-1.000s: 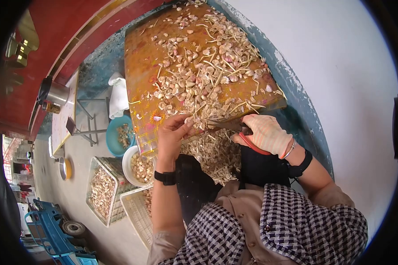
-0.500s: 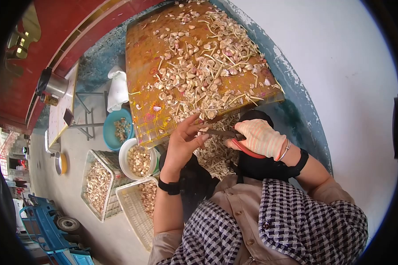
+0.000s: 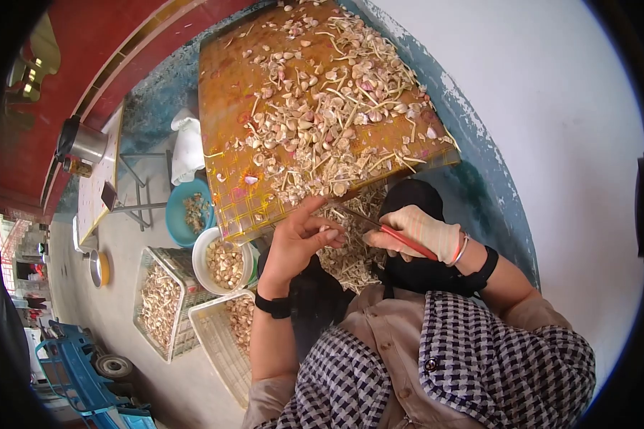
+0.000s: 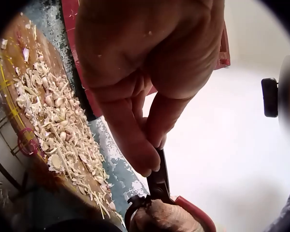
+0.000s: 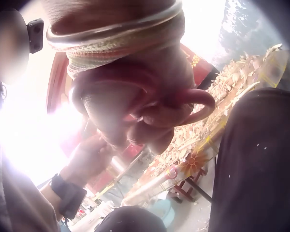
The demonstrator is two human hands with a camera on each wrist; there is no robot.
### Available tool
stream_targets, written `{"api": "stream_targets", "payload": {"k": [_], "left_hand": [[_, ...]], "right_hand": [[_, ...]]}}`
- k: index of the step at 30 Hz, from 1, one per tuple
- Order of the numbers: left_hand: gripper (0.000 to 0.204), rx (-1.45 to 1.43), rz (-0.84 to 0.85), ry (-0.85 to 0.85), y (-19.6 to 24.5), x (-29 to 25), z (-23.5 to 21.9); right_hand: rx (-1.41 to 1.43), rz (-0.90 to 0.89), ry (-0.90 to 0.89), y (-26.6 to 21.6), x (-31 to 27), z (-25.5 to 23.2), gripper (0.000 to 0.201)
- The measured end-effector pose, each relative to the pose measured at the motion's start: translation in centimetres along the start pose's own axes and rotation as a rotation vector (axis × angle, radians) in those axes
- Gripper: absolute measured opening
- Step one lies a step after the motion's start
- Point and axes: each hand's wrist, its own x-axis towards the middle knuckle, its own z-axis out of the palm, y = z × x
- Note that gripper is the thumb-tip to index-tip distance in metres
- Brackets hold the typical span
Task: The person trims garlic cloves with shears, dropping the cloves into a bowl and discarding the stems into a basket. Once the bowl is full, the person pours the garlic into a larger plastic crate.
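My bare left hand (image 3: 293, 247) is in front of the table's near edge, its thumb and fingers pinched together on a small garlic clove that they mostly hide. In the left wrist view the dark blades of the scissors (image 4: 158, 181) reach up to those fingertips. My right hand (image 3: 421, 230), in a pale striped glove, grips the scissors by their red handles, and the blades point left toward the left hand. Loose garlic cloves (image 3: 304, 125), stalks and skins lie spread over the table (image 3: 225, 93) just beyond both hands.
A heap of dry trimmings (image 3: 343, 268) lies below the table edge, between the knees. To the left stand a white bucket (image 3: 202, 270) of cloves, a teal basin (image 3: 173, 218) and two plastic crates, one of them a white crate (image 3: 211, 350). A wall (image 3: 551, 143) borders the right side.
My left hand has come back from the table edge toward the body. The scissors met the clove at the left fingertips half a second ago; now the right hand and its handles have turned.
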Motion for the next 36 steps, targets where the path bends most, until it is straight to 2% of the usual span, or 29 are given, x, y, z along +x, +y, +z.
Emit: {"api": "stream_targets", "payload": {"k": [2,4,5,6,8,9,10,12,13,15,16,18,19,22,24,26,29,30,32,33,35,36], "left_hand": [[0.051,-0.014,0.004,0.019,-0.1,-0.3,0.1],[0.042,-0.280,-0.019,0.093,-1.6,0.2,-1.2],[0.026,-0.363,-0.034,0.247,-2.0,0.8,-1.4],[0.026,-0.358,-0.029,0.243,-2.1,1.6,-2.0],[0.015,-0.740,-0.168,0.419,-1.9,3.6,-3.8],[0.014,-0.612,-0.205,0.434,-1.6,4.9,-4.5],[0.014,-0.607,-0.202,0.435,-1.4,6.5,-5.3],[0.021,-0.065,-0.176,0.463,-1.2,9.8,-7.0],[0.021,-0.059,-0.176,0.461,-1.8,11.7,-8.2],[0.031,0.509,-0.164,0.675,-3.9,15.7,-10.8],[0.031,0.514,-0.161,0.671,-4.8,17.1,-11.4],[0.037,0.923,-0.175,0.675,-6.2,19.0,-12.2],[0.041,1.001,-0.231,0.704,-3.9,18.7,-9.9],[0.044,1.051,-0.165,0.645,-4.7,19.5,-10.2],[0.045,1.041,-0.159,0.629,-4.3,19.1,-10.1],[0.043,0.976,-0.169,0.620,-3.2,18.2,-9.1],[0.040,1.001,-0.257,0.615,-2.4,17.9,-8.8],[0.040,1.003,-0.257,0.616,-3.1,18.2,-9.6],[0.037,0.943,-0.188,0.627,-5.2,18.6,-11.7],[0.037,0.943,-0.189,0.633,-4.8,18.0,-11.4],[0.032,0.154,-0.236,0.530,-2.2,16.0,-9.9],[0.032,0.155,-0.233,0.535,-1.2,14.9,-8.5]], "right_hand": [[0.573,0.370,-0.182,-2.1,-0.3,-2.2,0.045],[0.573,0.380,-0.190,-1.9,0.0,-2.8,0.051],[0.538,0.338,-0.147,-1.2,0.2,-2.6,0.050],[0.502,0.295,-0.106,-0.5,0.4,-2.5,0.050],[0.549,0.338,-0.043,1.0,0.8,-2.1,0.049],[0.599,0.386,0.013,1.4,1.1,-2.0,0.048],[0.601,0.381,0.015,1.5,1.3,-2.2,0.048],[0.641,0.509,0.078,1.6,1.8,-2.6,0.045],[0.672,0.541,0.092,1.6,1.9,-2.8,0.043],[0.702,0.531,0.100,1.9,2.2,-2.9,0.043],[0.730,0.525,0.102,2.1,2.3,-3.0,0.043],[0.718,0.512,0.095,2.4,2.6,-3.4,0.043],[0.723,0.519,0.093,2.6,2.7,-3.4,0.043],[0.723,0.524,0.056,3.0,3.2,-3.6,0.043],[0.719,0.508,0.032,3.2,3.9,-3.7,0.043],[0.733,0.388,0.052,3.5,4.5,-3.7,0.042],[0.538,0.254,0.077,4.9,5.6,-3.2,0.039],[0.451,0.187,0.098,5.4,5.9,-2.9,0.038],[0.465,0.183,0.101,5.4,6.2,-3.3,0.036],[0.432,0.136,0.148,5.7,6.5,-3.1,0.036],[0.355,0.106,0.215,5.6,6.8,-3.4,0.035],[0.355,0.101,0.213,5.3,7.1,-3.6,0.035]]}}
